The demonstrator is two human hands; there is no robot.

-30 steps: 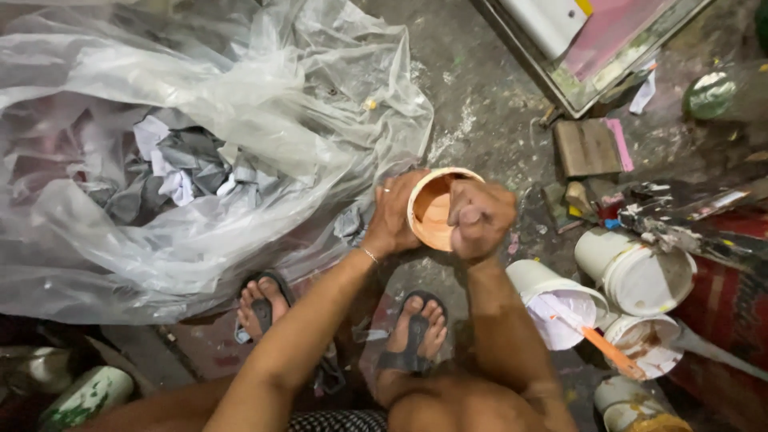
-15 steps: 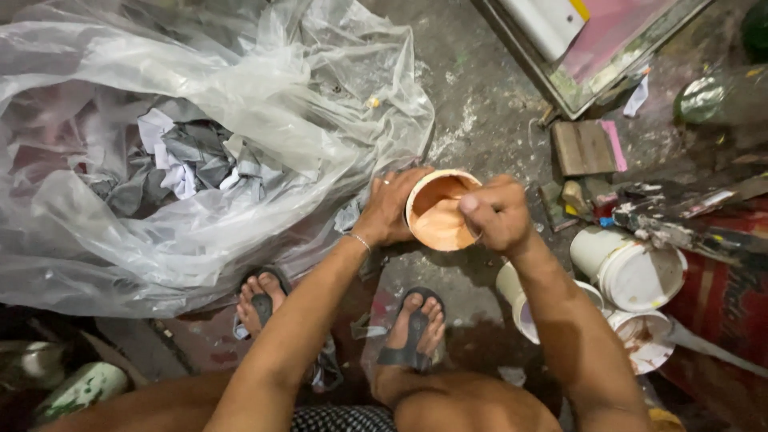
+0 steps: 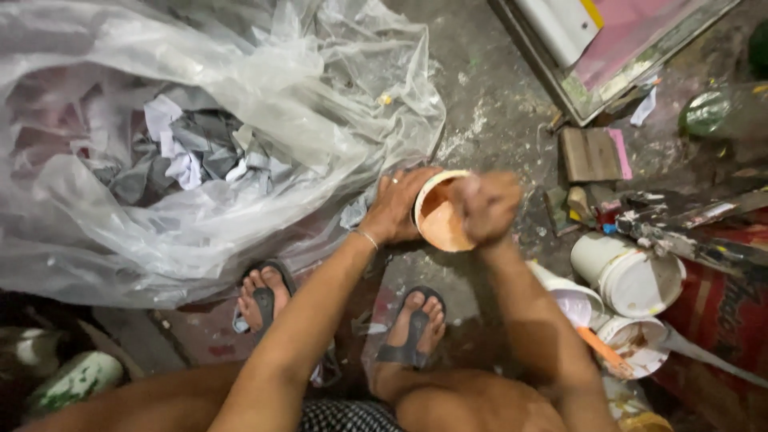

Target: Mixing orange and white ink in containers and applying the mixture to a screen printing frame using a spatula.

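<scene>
The left hand is wrapped around the side of a small tub of orange paint, held above the floor near the plastic bag; the right hand is clenched, blurred, over its mouth; stirring or scraping is judged in hand; steady holding is called for next.

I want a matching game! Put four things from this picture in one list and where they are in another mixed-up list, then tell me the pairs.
Things:
1. small round tub with orange paint inside
2. big crumpled clear plastic bag
3. white plastic bucket lying on its side
4. dark flip-flop sandals

Places:
A. on the person's feet
B. on the floor at the right, among paint-stained tools
C. spread over the floor at the upper left, with grey and white scraps inside
D. held by the left hand, with the blurred right hand at its mouth

Pairs: 1-D, 2-C, 3-B, 4-A
</scene>
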